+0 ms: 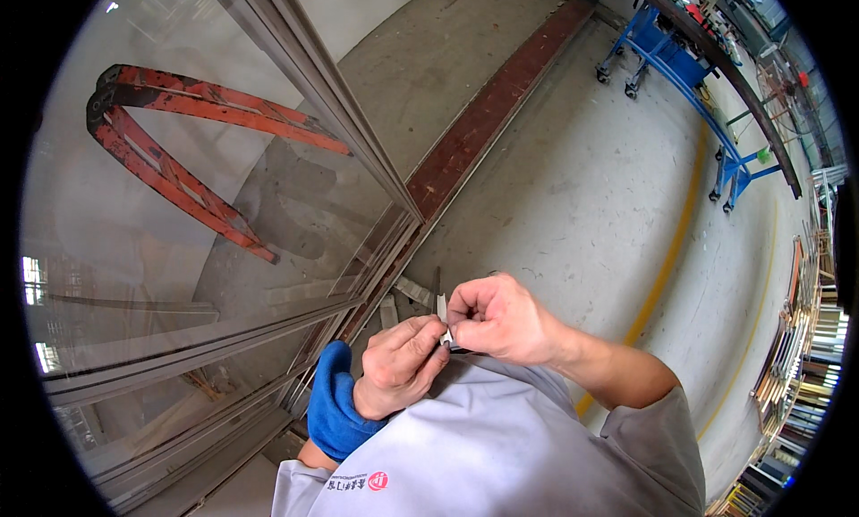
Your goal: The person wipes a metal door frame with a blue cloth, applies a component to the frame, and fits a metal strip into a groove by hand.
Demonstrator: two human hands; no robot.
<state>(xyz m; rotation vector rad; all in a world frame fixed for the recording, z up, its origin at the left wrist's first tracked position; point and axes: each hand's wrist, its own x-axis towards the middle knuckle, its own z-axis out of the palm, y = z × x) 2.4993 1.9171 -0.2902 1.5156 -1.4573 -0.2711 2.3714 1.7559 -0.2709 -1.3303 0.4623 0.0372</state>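
Note:
Close in front of my chest, both hands meet around a small white strip-like piece [442, 308]. My left hand [398, 363] pinches its lower part between thumb and fingers. From the other side my right hand [497, 313] comes in with curled fingers and thumb pressed near the same piece. A little of the strip sticks up between the hands; the rest is hidden by my fingers. Something small and dark shows under the right fingertips, too covered to name. A blue cloth [340, 405] is wrapped around my left wrist and forearm.
At left stands a framed glass panel [295, 177], with an orange folding ladder [179, 105] seen through it. A dark red floor track [501, 97] runs away from me. Blue wheeled table [671, 61] stands far right; long profiles [796, 365] are stacked at the right edge.

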